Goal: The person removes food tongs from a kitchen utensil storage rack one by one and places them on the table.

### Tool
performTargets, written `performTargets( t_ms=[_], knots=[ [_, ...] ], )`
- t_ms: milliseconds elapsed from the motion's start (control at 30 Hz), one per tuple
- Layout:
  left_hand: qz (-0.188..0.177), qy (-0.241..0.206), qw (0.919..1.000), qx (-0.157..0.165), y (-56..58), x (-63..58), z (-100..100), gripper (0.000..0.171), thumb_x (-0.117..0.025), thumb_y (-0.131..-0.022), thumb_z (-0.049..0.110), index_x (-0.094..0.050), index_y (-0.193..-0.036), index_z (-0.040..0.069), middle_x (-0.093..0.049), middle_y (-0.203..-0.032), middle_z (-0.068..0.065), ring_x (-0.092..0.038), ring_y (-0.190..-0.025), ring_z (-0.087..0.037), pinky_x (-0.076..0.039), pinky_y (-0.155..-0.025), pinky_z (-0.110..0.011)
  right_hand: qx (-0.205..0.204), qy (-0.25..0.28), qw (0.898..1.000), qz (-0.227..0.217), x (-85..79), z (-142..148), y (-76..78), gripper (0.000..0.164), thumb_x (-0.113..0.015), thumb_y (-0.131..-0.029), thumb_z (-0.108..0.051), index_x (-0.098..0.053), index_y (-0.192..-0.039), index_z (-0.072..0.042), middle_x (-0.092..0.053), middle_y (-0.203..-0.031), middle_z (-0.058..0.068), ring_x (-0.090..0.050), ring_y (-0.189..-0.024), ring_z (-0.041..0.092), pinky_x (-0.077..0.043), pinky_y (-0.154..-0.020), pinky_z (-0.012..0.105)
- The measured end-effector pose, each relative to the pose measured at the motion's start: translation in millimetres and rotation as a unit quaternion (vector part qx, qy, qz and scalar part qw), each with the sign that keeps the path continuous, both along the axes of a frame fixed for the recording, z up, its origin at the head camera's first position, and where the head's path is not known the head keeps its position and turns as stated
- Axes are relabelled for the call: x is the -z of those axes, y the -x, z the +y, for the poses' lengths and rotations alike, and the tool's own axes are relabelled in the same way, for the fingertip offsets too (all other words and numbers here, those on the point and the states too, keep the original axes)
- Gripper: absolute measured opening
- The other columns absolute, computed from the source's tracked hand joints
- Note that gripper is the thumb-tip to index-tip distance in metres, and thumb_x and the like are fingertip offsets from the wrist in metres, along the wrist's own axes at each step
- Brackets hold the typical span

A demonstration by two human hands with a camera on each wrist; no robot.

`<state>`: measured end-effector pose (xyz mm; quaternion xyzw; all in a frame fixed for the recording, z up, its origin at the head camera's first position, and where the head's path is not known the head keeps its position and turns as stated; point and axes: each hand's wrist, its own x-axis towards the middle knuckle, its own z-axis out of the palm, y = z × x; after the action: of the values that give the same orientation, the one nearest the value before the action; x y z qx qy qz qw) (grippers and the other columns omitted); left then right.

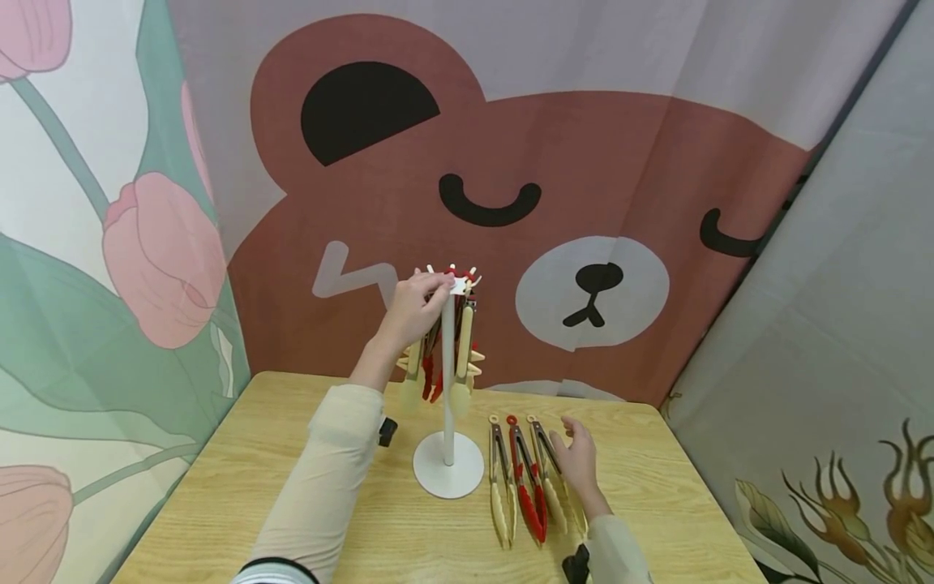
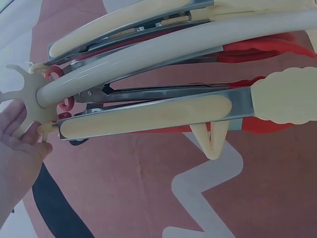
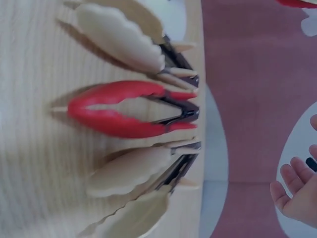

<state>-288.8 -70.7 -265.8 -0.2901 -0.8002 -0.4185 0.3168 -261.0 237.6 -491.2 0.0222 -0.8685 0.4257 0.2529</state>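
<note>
Stand, white, one: upright pole on a round base, hooked top; the top is at the left hand's fingers, the base well below them.

Left hand: fingers and thumb bent together, pinching the edge of the stand's top.

Hanging tongs, several pairs, cream and red: suspended from the hooks around the pole, directly below the left fingers, tips down; exact count hidden by overlap.

Right hand: fingers loosely bent and slightly parted, holding nothing.

Lying tongs, three pairs, in a row to the left of the right fingers, ring ends away from the person: right cream tongs, nearest to the fingers; red tongs, next; left cream tongs, farthest, toward the stand.

Worktop, pale wood grain: below both hands' fingers, bearing stand and lying tongs.

Bear curtain, brown and grey: beyond the fingers of both hands.

Tulip curtain, pink and green: well to the left of the left fingers.
</note>
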Motion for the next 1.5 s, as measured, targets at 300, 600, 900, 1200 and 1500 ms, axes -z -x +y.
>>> performTargets(
  t_ms=[300,600,900,1200,1500],
  knots=[
    [-0.001,-0.004,1.0,0.005,-1.1,-1.3,1,0.028,-0.045,-0.091,0.012,-0.064,-0.106,-0.002,-0.061,-0.11,-0.012,-0.052,-0.108,-0.024,-0.019,-0.104,-0.031,-0.02,0.032,0.999,0.034,-18.0,-12,1.7,0.035,-0.061,-0.082,-0.007,-0.053,-0.113,0.006,-0.053,-0.103,0.02,-0.049,-0.094,0.034,-0.042,-0.071,0.043],
    [-0.001,-0.005,1.0,0.003,-2.0,-1.1,0,0.027,-0.045,-0.091,0.011,-0.064,-0.106,-0.001,-0.061,-0.11,-0.013,-0.052,-0.108,-0.024,-0.019,-0.104,-0.031,-0.033,0.055,0.997,0.039,-31.5,-29,2.6,0.034,-0.061,-0.082,-0.008,-0.053,-0.113,0.004,-0.054,-0.106,0.019,-0.05,-0.096,0.035,-0.042,-0.072,0.043],
    [-0.003,-0.005,1.0,0.001,-2.6,-1.2,1,0.027,-0.045,-0.092,0.012,-0.065,-0.106,-0.001,-0.061,-0.11,-0.012,-0.052,-0.108,-0.024,-0.02,-0.104,-0.032,-0.048,0.058,0.995,0.06,-40.2,-45,0.5,0.032,-0.062,-0.081,-0.007,-0.054,-0.11,0.006,-0.056,-0.102,0.021,-0.052,-0.092,0.033,-0.043,-0.07,0.04],
    [0.0,-0.01,0.9999,0.003,-3.6,-1.5,1,0.027,-0.045,-0.092,0.012,-0.065,-0.104,-0.001,-0.061,-0.11,-0.012,-0.052,-0.107,-0.023,-0.02,-0.104,-0.033,-0.07,0.07,0.993,0.069,-46.6,-56,0.6,0.033,-0.062,-0.081,-0.006,-0.053,-0.11,0.008,-0.055,-0.104,0.021,-0.051,-0.093,0.035,-0.043,-0.071,0.041],
    [0.002,-0.01,0.9999,0.002,-2.7,-0.8,1,0.028,-0.045,-0.092,0.014,-0.064,-0.106,-0.001,-0.061,-0.11,-0.012,-0.052,-0.108,-0.023,-0.019,-0.104,-0.032,-0.08,0.072,0.991,0.073,-56.0,-68,1.0,0.032,-0.062,-0.082,-0.005,-0.054,-0.11,0.006,-0.055,-0.103,0.02,-0.05,-0.095,0.033,-0.042,-0.073,0.04]
  ],
)
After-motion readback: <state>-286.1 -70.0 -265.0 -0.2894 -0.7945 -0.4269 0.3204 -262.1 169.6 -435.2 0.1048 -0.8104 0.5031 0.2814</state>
